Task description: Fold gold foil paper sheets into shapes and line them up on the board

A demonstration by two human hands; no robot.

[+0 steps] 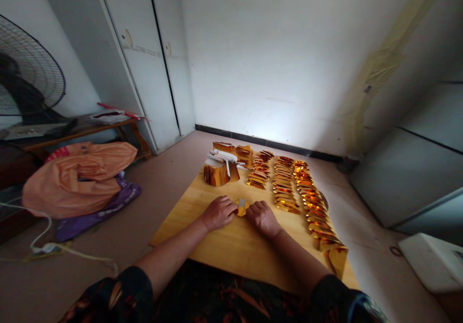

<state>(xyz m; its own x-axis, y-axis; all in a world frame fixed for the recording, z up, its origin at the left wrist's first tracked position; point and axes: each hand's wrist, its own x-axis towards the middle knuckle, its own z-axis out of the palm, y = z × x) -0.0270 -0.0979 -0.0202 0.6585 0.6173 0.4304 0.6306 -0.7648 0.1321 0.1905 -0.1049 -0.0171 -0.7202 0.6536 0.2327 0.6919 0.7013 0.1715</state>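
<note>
Smooth wooden board (pixel 202 245); both hands pinch shiny gold foil (pixel 241 206).

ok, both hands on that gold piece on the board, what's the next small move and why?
Probably press the fold flat and finish it. The left hand and right hand both pinch one small gold paper against the wooden board, and it looks only partly folded. The finished gold pieces lie in rows to the right, so it would likely join them afterwards.
</note>
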